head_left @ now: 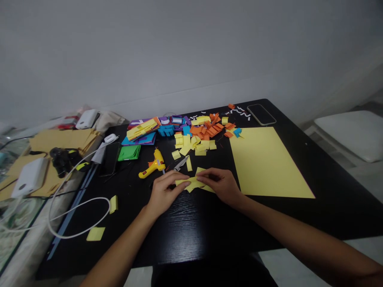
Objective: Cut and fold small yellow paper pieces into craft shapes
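While both hands work low over the black worktop (185,227), I look first to the far left, where a crumpled bag (109,120) lies near some brown paper (62,140); what it holds I cannot make out from here. The clutter along that edge is blurred and partly cut off by my view. At the right, a white stool (353,133) also runs out of sight. The scissors (182,163) show their blades, but the left hand (164,191) hides their handles from me, and the tip of the yellow glue gun (153,164) points away.

The yellow strip (194,182) lies between my two sets of fingers, near the worktop's front edge. My left fingers pinch its left end, thumb below; the right hand (224,185) grasps the other end between thumb and forefinger. More yellow pieces lie beneath and beside it, their outlines partly covered. Beyond my fingers sits a heap of yellow cut pieces (203,147); the large yellow sheet (269,163) lies right of them.
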Available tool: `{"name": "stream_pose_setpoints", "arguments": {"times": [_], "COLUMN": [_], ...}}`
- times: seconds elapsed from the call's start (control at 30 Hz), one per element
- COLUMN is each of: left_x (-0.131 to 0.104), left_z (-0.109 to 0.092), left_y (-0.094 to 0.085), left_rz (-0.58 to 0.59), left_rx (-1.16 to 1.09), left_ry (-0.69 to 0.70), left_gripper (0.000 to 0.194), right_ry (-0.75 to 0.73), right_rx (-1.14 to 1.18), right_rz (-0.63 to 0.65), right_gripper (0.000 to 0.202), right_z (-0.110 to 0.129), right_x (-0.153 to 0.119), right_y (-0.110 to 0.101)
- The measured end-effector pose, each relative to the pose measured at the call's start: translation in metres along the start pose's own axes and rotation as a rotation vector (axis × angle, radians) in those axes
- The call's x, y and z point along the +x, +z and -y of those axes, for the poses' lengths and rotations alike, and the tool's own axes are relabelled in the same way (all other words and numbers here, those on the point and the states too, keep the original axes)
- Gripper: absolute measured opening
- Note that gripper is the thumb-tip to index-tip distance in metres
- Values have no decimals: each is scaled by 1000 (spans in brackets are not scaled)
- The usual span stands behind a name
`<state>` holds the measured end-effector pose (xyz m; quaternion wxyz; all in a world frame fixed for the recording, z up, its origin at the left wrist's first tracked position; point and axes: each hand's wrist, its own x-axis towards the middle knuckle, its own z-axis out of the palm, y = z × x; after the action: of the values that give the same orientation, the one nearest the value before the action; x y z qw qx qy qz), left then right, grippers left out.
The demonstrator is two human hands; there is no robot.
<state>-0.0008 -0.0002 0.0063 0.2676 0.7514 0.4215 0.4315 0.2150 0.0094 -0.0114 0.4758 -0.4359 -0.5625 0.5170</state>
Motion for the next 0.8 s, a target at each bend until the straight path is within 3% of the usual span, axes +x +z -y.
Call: {"name": "stream_pose_setpoints", "arguments": {"times": [0.17, 0.43, 0.8], "left_x": [-1, 0, -1], "left_z": [-1, -3, -5], "left_y": [6, 3, 4], "left_rz": [26, -76, -75], "left_rx": [-24, 32, 29], "left_ry": [66, 19, -17], "left_gripper": [19, 14, 13], "right_ry": [30, 144, 138], "right_rx": [49, 218, 186], "right_rz": [16, 38, -17], "right_gripper": [18, 27, 22], "right_z": [-1, 1, -1], "right_x": [-1, 2, 4], "right_y": [2, 0, 1]}}
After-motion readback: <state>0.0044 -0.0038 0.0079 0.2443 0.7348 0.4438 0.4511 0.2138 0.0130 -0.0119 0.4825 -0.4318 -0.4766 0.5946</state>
